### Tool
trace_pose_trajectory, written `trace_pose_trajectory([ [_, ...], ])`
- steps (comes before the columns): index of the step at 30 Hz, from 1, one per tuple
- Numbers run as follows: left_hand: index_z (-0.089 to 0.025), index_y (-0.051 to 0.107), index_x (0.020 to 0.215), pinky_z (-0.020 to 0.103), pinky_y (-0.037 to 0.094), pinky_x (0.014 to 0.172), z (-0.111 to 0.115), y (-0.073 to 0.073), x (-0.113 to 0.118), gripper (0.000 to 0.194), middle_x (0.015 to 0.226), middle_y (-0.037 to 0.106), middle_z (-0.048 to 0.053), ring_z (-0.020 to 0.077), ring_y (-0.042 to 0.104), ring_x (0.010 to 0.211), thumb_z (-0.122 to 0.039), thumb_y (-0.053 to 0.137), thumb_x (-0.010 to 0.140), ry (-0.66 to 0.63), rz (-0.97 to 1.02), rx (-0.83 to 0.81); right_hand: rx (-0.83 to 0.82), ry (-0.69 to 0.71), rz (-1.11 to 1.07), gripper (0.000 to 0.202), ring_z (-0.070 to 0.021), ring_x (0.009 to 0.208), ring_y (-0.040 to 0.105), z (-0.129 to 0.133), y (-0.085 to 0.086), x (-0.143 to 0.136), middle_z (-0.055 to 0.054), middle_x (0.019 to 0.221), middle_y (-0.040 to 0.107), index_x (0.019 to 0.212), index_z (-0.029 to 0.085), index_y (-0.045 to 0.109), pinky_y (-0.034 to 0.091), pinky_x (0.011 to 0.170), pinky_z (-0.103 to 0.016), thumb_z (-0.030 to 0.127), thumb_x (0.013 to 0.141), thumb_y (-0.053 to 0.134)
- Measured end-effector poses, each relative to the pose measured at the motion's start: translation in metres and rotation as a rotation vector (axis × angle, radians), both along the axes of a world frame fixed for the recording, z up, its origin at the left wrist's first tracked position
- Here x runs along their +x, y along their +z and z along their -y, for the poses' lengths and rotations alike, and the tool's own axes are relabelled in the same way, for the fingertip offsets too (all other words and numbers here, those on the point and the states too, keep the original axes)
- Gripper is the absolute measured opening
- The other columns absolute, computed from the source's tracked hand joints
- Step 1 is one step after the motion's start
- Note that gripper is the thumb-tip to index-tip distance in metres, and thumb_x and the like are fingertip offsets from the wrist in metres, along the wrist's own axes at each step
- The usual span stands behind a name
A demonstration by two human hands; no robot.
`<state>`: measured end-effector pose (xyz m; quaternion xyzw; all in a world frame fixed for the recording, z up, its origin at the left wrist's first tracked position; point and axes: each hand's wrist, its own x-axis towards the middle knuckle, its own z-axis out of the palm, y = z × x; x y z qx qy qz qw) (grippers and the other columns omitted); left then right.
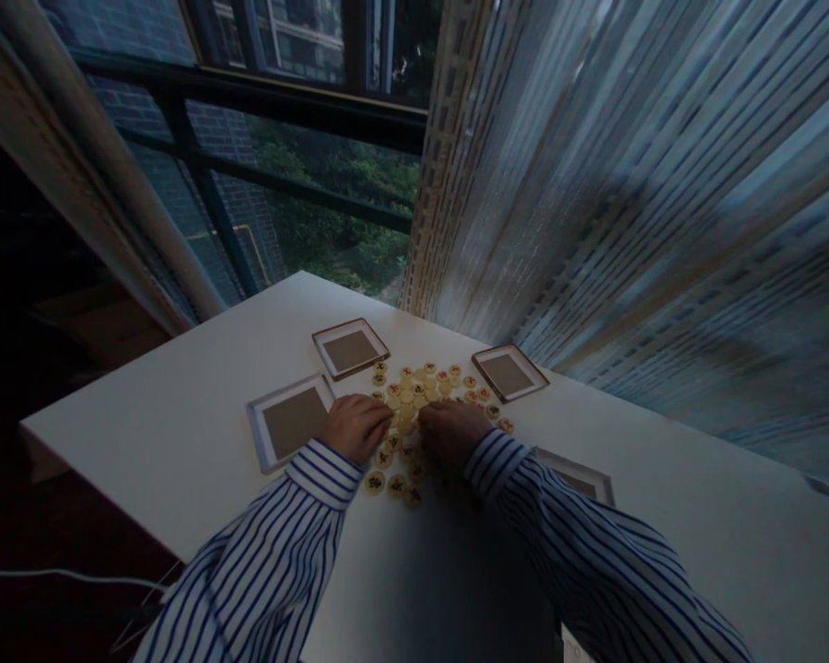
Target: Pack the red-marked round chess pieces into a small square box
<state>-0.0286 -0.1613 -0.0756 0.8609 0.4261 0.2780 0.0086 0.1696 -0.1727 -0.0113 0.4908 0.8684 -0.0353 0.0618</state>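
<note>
Tabletop [131, 405], white, stretches from the left of the frame toward the right, and left of centre a pale-rimmed tray [294, 424] lies on it with no pieces visible inside. Above it and to the right, a brown-rimmed tray [352, 351] also looks bare. The left hand [354, 428] has its fingers curled and drawn together at the left side of the spread; whether they grip anything, I cannot tell. The round pieces [406, 427] lie loosely grouped around the centre of the frame, some with red marks, some with dark ones, some plain-faced. The step in hand seems to be picking through these or turning them. The right hand [456, 431] bends down over them, its fingers mostly hidden, so their hold cannot be told either. The next move probably calls for pinching one piece by its rim without nudging its neighbours. Farther right sit a second brown-rimmed tray [507, 373] and, partly behind the right sleeve [580, 534], a second pale-rimmed tray [581, 476].
</note>
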Motion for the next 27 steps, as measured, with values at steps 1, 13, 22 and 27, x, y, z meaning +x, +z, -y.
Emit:
trace_pose_trajectory([
  [1, -0.021, 0.067, 0.089, 0.039, 0.043, 0.076, 0.0, 0.001, 0.001, 0.024, 0.09, 0.071, 0.005, 0.0212, 0.06, 0.086, -0.028, 0.045, 0.086, -0.002, -0.012, -0.004, 0.0, 0.001, 0.0, 0.022, -0.0195, 0.084, 0.061, 0.0, 0.0, 0.0, -0.005, 0.095, 0.065, 0.091, 0.02, 0.06, 0.04, 0.061, -0.026, 0.025, 0.085, 0.039],
  [13, -0.024, 0.069, 0.089, 0.043, 0.038, 0.082, 0.004, 0.014, 0.013, 0.024, 0.095, 0.069, 0.005, 0.0219, 0.056, 0.09, -0.03, 0.046, 0.085, 0.004, -0.119, -0.005, 0.075, 0.005, -0.089, 0.022, -0.0164, 0.079, 0.058, 0.006, 0.003, 0.001, -0.006, 0.092, 0.061, 0.093, 0.02, 0.06, 0.037, 0.061, -0.026, 0.023, 0.086, 0.04],
  [22, -0.026, 0.069, 0.086, 0.044, 0.036, 0.082, 0.007, 0.014, 0.008, 0.019, 0.096, 0.067, 0.005, 0.0242, 0.054, 0.091, -0.031, 0.052, 0.081, 0.037, -0.135, -0.012, 0.082, 0.009, -0.129, 0.024, -0.0163, 0.079, 0.057, 0.01, 0.008, 0.0, -0.006, 0.095, 0.06, 0.096, 0.02, 0.061, 0.035, 0.06, -0.025, 0.021, 0.085, 0.04],
  [27, -0.024, 0.069, 0.087, 0.042, 0.036, 0.078, 0.005, 0.019, 0.012, 0.02, 0.09, 0.068, 0.004, 0.0228, 0.054, 0.086, -0.033, 0.052, 0.081, 0.038, -0.152, -0.075, 0.075, 0.005, -0.141, 0.025, -0.0162, 0.08, 0.057, 0.011, 0.01, -0.001, -0.006, 0.096, 0.06, 0.098, 0.02, 0.06, 0.036, 0.062, -0.025, 0.02, 0.084, 0.039],
])
